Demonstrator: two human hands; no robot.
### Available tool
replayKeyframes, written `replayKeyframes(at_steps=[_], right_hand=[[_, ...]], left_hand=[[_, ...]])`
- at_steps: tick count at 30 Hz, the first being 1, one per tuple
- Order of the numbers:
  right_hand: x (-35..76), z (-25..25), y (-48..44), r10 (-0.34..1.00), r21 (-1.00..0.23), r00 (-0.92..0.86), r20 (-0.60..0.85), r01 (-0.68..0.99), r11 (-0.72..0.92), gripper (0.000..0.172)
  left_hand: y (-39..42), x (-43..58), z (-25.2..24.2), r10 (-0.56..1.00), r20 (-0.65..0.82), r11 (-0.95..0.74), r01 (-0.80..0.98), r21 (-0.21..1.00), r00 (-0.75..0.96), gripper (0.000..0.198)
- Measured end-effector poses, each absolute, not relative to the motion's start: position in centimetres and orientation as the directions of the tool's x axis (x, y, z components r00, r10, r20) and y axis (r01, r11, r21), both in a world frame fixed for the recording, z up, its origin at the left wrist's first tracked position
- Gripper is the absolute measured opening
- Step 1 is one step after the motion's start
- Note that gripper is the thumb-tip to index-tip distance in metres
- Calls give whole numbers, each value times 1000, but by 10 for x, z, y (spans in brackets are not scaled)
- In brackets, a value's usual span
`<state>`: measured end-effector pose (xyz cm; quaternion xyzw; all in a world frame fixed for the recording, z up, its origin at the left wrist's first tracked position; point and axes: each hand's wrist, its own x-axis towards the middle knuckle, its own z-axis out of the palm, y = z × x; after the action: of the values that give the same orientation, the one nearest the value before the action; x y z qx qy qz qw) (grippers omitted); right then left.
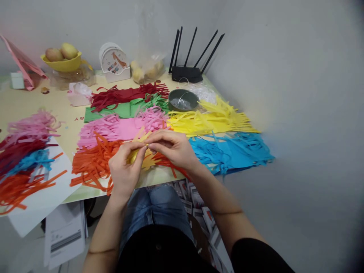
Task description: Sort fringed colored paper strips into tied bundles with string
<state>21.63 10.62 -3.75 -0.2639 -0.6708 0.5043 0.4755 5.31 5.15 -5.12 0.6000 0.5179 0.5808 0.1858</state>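
Above the table's front edge, my left hand (126,163) and my right hand (173,149) meet with their fingertips pinched together. Between them is a yellow fringed paper strip (149,160), partly hidden by the fingers. Its fringe hangs below my right fingers, and a bit shows inside my left hand. Under and around the hands lies an orange fringed sheet (91,163). Just beyond it is a pink fringed sheet (127,129). To the right of my right hand are a yellow fringed sheet (204,120) and a blue fringed sheet (231,151).
Green (122,110) and dark red (125,94) fringed sheets lie farther back. Beside them sits a dark round bowl (183,99) with clear pieces. A black router (186,74) stands at the back. On the left, fringed bundles (25,159) rest on white paper (61,182). A wall borders the right.
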Motion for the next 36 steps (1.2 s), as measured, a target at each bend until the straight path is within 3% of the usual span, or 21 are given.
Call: replayKeyframes(at_steps=[5, 8, 12, 17, 23, 29, 36], right_hand=[[218, -31, 111, 826, -943, -455, 333, -157, 294, 20], [216, -31, 111, 810, -935, -469, 353, -149, 321, 16], [215, -34, 113, 814, -934, -459, 355, -139, 329, 26], [219, -30, 114, 802, -954, -518, 297, -120, 275, 26], [215, -23, 111, 828, -915, -442, 346, 38, 402, 11], [210, -22, 108, 805, -865, -455, 380, 134, 484, 11], [209, -9, 106, 761, -766, -425, 491, 206, 609, 11]], left_hand=[[47, 50, -51, 922, 352, -323, 184, 929, -159, 9], [44, 52, -49, 903, 384, -337, 234, 912, -195, 8], [44, 58, -48, 868, 414, -340, 281, 898, -274, 10], [47, 62, -54, 866, 393, -344, 202, 917, -309, 12], [50, 60, -56, 810, 478, -402, 272, 874, -340, 10], [55, 57, -55, 791, 533, -463, 274, 843, -300, 8], [61, 50, -61, 872, 342, -378, -36, 925, -350, 14]])
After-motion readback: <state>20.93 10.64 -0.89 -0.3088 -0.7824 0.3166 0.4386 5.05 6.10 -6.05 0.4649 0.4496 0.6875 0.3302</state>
